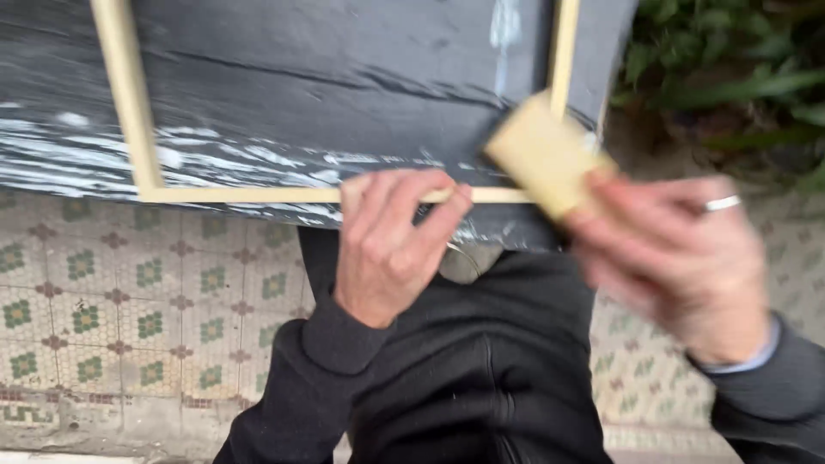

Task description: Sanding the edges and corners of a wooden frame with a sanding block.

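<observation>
**Observer:** At the near edge of the dark tabletop, you have one wooden frame lying flat. Three of its pale rails show: left, right and the near one.

**Recorder:** Hands?

**Observer:** Two, both yours. Your left hand pinches the near rail, fingers curled over the top and thumb underneath, a closed grip on the wood. Your right hand is blurred; it closes around one pale sanding block, held tilted at the frame's near right corner. Whether the block touches the rail, you cannot tell from the blur.

**Recorder:** Other counts?

**Observer:** One ring on a right finger. White streaks on the tabletop, too smeared to count.

**Recorder:** Surroundings, obstructions?

**Observer:** Patterned floor tiles with green and brown flower motifs lie below the table on both sides. Green plants stand at the upper right, beyond the table. Your dark sweatshirt fills the lower centre. Your left hand covers a stretch of the near rail, and the block hides the corner joint.
</observation>
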